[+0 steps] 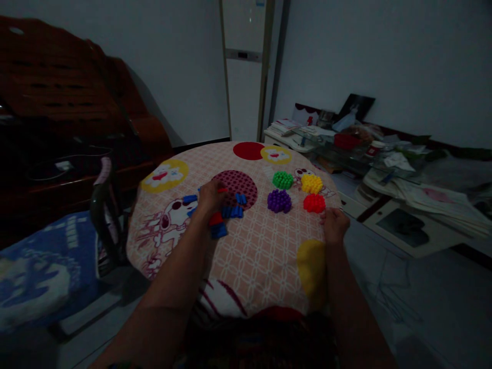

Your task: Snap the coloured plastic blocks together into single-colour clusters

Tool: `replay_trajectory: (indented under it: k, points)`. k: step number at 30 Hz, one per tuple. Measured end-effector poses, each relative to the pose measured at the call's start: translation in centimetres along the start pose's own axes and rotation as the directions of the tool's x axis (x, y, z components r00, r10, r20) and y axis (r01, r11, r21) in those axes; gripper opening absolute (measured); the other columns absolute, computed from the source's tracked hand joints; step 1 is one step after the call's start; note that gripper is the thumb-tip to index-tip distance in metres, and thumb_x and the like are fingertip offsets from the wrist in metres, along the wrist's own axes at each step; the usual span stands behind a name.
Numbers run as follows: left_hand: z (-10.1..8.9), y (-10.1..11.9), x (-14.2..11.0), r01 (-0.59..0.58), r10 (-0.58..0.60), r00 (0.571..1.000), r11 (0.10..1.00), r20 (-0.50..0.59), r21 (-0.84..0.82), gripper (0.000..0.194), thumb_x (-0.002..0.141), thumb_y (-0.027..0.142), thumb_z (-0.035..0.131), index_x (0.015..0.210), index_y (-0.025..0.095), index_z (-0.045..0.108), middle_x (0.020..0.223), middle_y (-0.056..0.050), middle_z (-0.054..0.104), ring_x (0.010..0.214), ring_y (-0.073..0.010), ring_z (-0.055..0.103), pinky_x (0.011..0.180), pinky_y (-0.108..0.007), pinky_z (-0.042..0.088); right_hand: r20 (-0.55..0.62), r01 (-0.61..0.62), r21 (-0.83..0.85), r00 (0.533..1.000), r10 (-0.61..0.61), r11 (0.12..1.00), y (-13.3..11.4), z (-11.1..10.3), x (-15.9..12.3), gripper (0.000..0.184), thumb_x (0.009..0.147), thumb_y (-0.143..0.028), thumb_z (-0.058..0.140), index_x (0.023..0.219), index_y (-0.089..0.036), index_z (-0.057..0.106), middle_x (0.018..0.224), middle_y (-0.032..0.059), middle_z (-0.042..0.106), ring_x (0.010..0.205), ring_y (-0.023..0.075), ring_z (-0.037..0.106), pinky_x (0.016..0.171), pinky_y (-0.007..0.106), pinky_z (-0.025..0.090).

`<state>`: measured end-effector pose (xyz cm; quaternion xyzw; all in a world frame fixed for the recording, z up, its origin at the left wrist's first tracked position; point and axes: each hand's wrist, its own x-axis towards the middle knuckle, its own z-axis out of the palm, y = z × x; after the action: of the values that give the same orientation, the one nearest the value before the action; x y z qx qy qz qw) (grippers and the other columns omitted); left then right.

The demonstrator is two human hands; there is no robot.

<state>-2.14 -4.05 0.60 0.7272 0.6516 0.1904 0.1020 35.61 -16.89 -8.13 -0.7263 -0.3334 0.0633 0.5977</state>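
My left hand (209, 196) is low over a scatter of small blue strips (232, 211) on the round table, its fingers bent down among them. A small red piece (222, 190) shows by its fingertips; whether it is gripped is hidden. Under the wrist lie a red block (216, 219) and a blue block (219, 230). My right hand (335, 224) is closed at the table's right edge, just below a red cluster of small beads (314, 203); any content is hidden. Purple (279, 201), green (283, 180) and yellow bead clusters (311, 183) sit to its left and beyond.
A patterned cloth covers the round table (265, 256). On the left stand a metal-framed chair (105, 205) and a wooden bench (69, 102). A cluttered low cabinet (415, 220) runs along the right wall. Behind the table rises a tall white unit (246, 92).
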Motion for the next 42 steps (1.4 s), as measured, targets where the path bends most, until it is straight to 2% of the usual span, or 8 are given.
replay_trajectory:
  k: [5,10,14,18,24,31,35,42]
  points:
    - [0.8,4.6,-1.6,-0.250,0.257,0.966,0.949,0.010,-0.190,0.028,0.085,0.018,0.061,0.110,0.015,0.074,0.111,-0.007,0.076,0.101,-0.0216,0.069,0.092,-0.028,0.051,0.001,0.025,0.004,1.000,-0.025,1.000,0.4,0.1,0.1,0.022,0.080,-0.038,0.055,0.070,-0.019,0.061,0.054,-0.0035,0.059,0.046,0.0131,0.055,0.049,0.025,0.041]
    - [3.8,11.9,-4.4,-0.549,0.606,0.792,0.761,0.076,-0.345,0.026,0.080,0.016,0.068,0.105,0.018,0.075,0.104,-0.005,0.076,0.095,-0.0190,0.069,0.087,-0.026,0.051,0.014,-0.002,0.052,1.000,0.001,0.999,0.1,0.1,-0.1,0.022,0.081,-0.039,0.055,0.071,-0.020,0.061,0.056,-0.0031,0.059,0.045,0.0135,0.054,0.046,0.025,0.040]
    - [6.7,17.3,-5.3,-0.659,0.714,0.695,0.682,0.090,-0.318,0.020,0.084,0.016,0.065,0.102,0.016,0.074,0.097,-0.007,0.075,0.092,-0.0202,0.068,0.085,-0.028,0.050,0.004,-0.003,0.064,1.000,0.003,0.998,-0.6,0.0,-0.4,0.021,0.080,-0.038,0.056,0.072,-0.020,0.062,0.056,-0.0031,0.060,0.045,0.0136,0.054,0.047,0.025,0.041]
    - [8.9,20.4,-5.3,-0.699,0.740,0.665,0.664,0.098,-0.266,0.020,0.091,0.020,0.057,0.101,0.015,0.074,0.105,-0.012,0.071,0.095,-0.0223,0.066,0.083,-0.030,0.049,0.018,0.004,0.059,1.000,-0.005,0.998,-0.6,-0.1,-0.3,0.023,0.080,-0.040,0.055,0.072,-0.020,0.062,0.056,-0.0026,0.060,0.046,0.0143,0.055,0.048,0.026,0.042]
    - [10.1,22.2,-5.6,-0.698,0.726,0.674,0.687,0.138,-0.202,0.024,0.093,0.021,0.053,0.109,0.017,0.069,0.111,-0.011,0.067,0.097,-0.0228,0.066,0.081,-0.030,0.049,0.029,0.036,0.053,0.999,-0.038,0.998,-0.5,-0.2,-0.1,0.024,0.080,-0.041,0.055,0.070,-0.020,0.061,0.057,-0.0028,0.060,0.046,0.0142,0.055,0.049,0.026,0.042]
    - [10.8,23.0,-5.3,-0.706,0.734,0.658,0.678,0.166,-0.202,0.022,0.095,0.024,0.050,0.102,0.016,0.069,0.112,-0.013,0.065,0.095,-0.0250,0.067,0.077,-0.032,0.050,0.013,0.024,0.067,1.000,-0.025,0.997,-1.3,-0.2,-0.4,0.024,0.079,-0.041,0.056,0.068,-0.020,0.061,0.055,-0.0025,0.060,0.047,0.0143,0.054,0.050,0.027,0.043]
    - [11.3,23.0,-5.6,-0.692,0.714,0.689,0.699,0.126,-0.179,0.024,0.094,0.024,0.051,0.112,0.016,0.064,0.118,-0.014,0.062,0.097,-0.0251,0.067,0.078,-0.033,0.050,0.019,0.010,0.046,1.000,-0.011,0.999,-1.1,-0.2,-0.3,0.023,0.079,-0.040,0.056,0.070,-0.020,0.062,0.057,-0.0020,0.061,0.047,0.0148,0.055,0.049,0.027,0.043]
    - [9.3,21.4,-6.7,-0.692,0.708,0.704,0.701,0.055,-0.173,0.034,0.095,0.023,0.052,0.128,0.019,0.054,0.126,-0.011,0.058,0.099,-0.0210,0.066,0.076,-0.029,0.051,0.017,0.029,0.012,0.999,-0.029,1.000,0.4,-0.4,0.1,0.021,0.078,-0.037,0.057,0.071,-0.019,0.066,0.057,-0.0001,0.064,0.049,0.0155,0.057,0.051,0.027,0.045]
